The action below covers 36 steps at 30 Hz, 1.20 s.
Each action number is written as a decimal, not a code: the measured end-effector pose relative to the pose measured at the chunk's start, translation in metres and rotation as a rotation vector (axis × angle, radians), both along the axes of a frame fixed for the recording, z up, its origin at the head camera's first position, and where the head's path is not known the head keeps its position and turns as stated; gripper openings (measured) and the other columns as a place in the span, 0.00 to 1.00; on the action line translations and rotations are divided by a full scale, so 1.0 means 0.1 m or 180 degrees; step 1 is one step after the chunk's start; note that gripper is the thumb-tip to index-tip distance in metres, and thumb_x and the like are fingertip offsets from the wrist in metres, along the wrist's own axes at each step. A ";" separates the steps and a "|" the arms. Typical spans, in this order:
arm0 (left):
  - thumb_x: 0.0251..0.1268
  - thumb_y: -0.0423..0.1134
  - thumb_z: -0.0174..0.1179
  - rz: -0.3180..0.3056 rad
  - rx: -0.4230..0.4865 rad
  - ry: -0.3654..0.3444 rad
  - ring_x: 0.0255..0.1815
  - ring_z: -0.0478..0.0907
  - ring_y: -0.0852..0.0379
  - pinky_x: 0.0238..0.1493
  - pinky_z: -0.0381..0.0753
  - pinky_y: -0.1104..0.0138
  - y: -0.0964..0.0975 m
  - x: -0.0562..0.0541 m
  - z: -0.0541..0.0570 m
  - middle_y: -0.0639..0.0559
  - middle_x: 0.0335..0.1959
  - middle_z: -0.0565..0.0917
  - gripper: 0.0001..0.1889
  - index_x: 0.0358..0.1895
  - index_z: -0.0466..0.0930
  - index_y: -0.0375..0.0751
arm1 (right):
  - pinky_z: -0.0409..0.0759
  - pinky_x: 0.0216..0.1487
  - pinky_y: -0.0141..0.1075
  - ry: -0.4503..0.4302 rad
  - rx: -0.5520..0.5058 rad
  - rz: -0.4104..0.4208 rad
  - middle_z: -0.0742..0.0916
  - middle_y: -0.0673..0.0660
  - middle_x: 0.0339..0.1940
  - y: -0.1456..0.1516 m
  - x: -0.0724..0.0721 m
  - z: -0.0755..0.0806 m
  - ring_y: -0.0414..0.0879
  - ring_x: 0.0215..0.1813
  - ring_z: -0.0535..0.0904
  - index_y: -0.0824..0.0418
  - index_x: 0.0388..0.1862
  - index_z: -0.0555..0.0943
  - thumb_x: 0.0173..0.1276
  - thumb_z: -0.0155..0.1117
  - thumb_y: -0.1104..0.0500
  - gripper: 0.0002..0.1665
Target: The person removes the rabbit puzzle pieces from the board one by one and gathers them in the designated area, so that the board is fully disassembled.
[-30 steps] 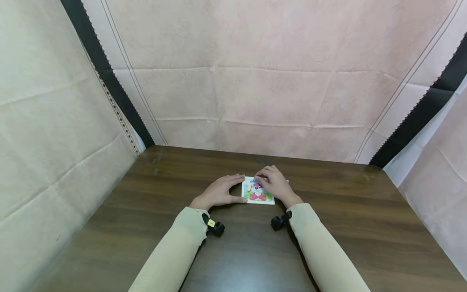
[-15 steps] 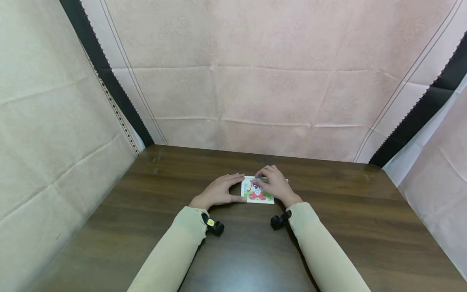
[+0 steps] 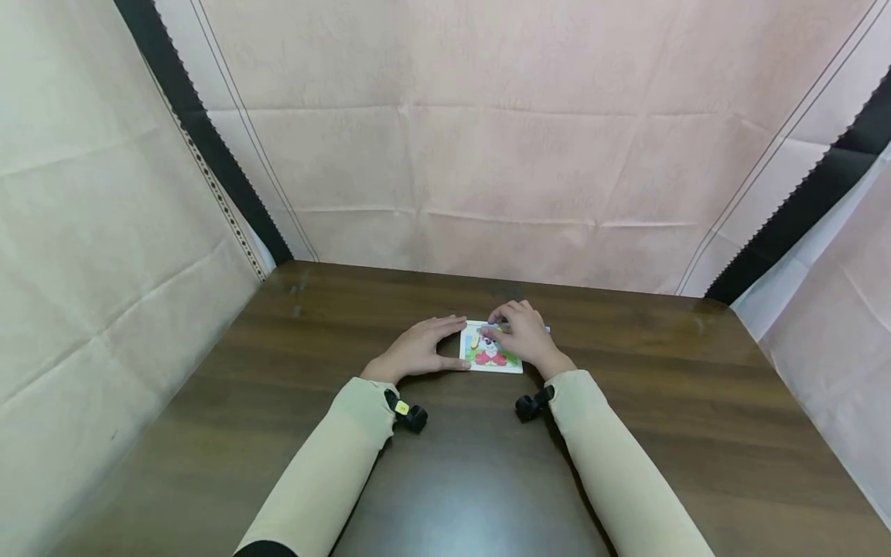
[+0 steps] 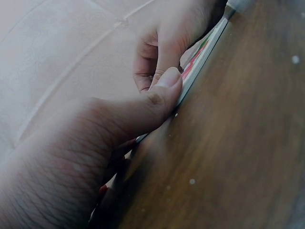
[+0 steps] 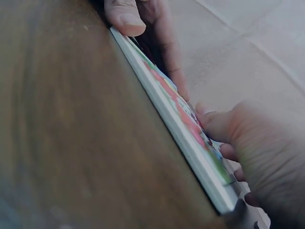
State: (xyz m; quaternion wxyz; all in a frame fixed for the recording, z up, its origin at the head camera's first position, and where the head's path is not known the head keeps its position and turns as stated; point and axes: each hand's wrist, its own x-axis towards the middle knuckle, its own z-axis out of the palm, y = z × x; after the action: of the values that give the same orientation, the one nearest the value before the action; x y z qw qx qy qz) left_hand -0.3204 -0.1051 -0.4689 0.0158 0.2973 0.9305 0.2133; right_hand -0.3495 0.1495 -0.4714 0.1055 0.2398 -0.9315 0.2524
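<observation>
A small square board (image 3: pixel 489 367) with a white edge and a cartoon animal picture lies on the brown table. My left hand (image 3: pixel 420 346) spans its left side, thumb (image 4: pixel 169 82) at the near corner and fingers reaching the far corner, holding it between them. My right hand (image 3: pixel 524 333) bends over the upper right part of the picture and hides it. Its thumb (image 5: pixel 209 119) touches the picture face, with the index finger a little apart beyond it and a bit of blue at that fingertip. Whether it pinches a loose piece I cannot tell.
The wooden table (image 3: pixel 334 325) runs back to a pale cloth wall (image 3: pixel 487 170) with creases. Another cloth panel (image 3: pixel 125 255) stands on the left side, and one more on the right (image 3: pixel 835 309). Black wrist cameras (image 3: pixel 532 404) sit on both wrists.
The right thumb and index finger have parted slightly, the thumb shifting left over the picture. The left hand and board stay in place; the whole view has tilted slightly.
</observation>
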 end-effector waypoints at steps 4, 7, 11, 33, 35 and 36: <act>0.54 0.79 0.57 0.0001 -0.0022 -0.0012 0.80 0.54 0.51 0.78 0.53 0.53 0.00 -0.01 0.01 0.56 0.79 0.60 0.51 0.79 0.60 0.57 | 0.71 0.54 0.49 -0.0114 0.0032 -0.0069 0.82 0.51 0.46 0.00 0.00 0.02 0.50 0.51 0.72 0.53 0.43 0.84 0.69 0.67 0.41 0.17; 0.54 0.79 0.57 0.0004 -0.0022 -0.0021 0.80 0.53 0.51 0.78 0.52 0.53 0.00 0.00 0.01 0.56 0.79 0.60 0.51 0.79 0.60 0.57 | 0.71 0.55 0.49 -0.0145 0.0023 -0.0049 0.82 0.51 0.45 -0.01 0.00 0.02 0.50 0.51 0.72 0.53 0.43 0.84 0.71 0.67 0.43 0.16; 0.54 0.78 0.58 0.0016 -0.0004 -0.0040 0.80 0.53 0.51 0.78 0.52 0.53 0.00 0.00 0.02 0.56 0.79 0.60 0.51 0.79 0.60 0.57 | 0.70 0.56 0.50 -0.0152 -0.0018 0.0006 0.82 0.52 0.45 -0.02 0.00 0.02 0.50 0.52 0.72 0.54 0.44 0.84 0.72 0.66 0.45 0.14; 0.54 0.79 0.57 -0.0004 -0.0028 -0.0003 0.80 0.53 0.55 0.79 0.51 0.56 0.01 0.02 0.00 0.60 0.79 0.60 0.51 0.78 0.62 0.56 | 0.64 0.52 0.50 -0.0029 -0.0332 0.0163 0.88 0.49 0.45 0.00 0.04 -0.01 0.48 0.51 0.72 0.50 0.45 0.83 0.74 0.65 0.48 0.09; 0.54 0.79 0.57 -0.0014 -0.0025 -0.0005 0.80 0.53 0.56 0.79 0.51 0.56 0.01 0.02 0.00 0.60 0.79 0.60 0.51 0.78 0.62 0.55 | 0.66 0.51 0.51 0.0020 -0.0365 0.0260 0.88 0.50 0.46 0.01 0.03 -0.01 0.48 0.50 0.72 0.51 0.47 0.84 0.74 0.65 0.50 0.09; 0.54 0.79 0.57 -0.0019 -0.0021 -0.0006 0.80 0.53 0.56 0.79 0.50 0.56 0.01 0.02 0.00 0.60 0.79 0.60 0.51 0.78 0.62 0.55 | 0.66 0.50 0.50 0.0050 -0.0372 0.0309 0.88 0.50 0.47 0.01 0.02 -0.01 0.48 0.50 0.72 0.52 0.48 0.85 0.74 0.65 0.51 0.09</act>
State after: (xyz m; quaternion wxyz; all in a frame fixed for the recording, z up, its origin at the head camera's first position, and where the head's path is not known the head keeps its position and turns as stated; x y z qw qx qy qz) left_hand -0.3186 -0.1045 -0.4686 0.0183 0.2998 0.9303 0.2104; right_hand -0.3470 0.1504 -0.4721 0.1142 0.2801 -0.9016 0.3092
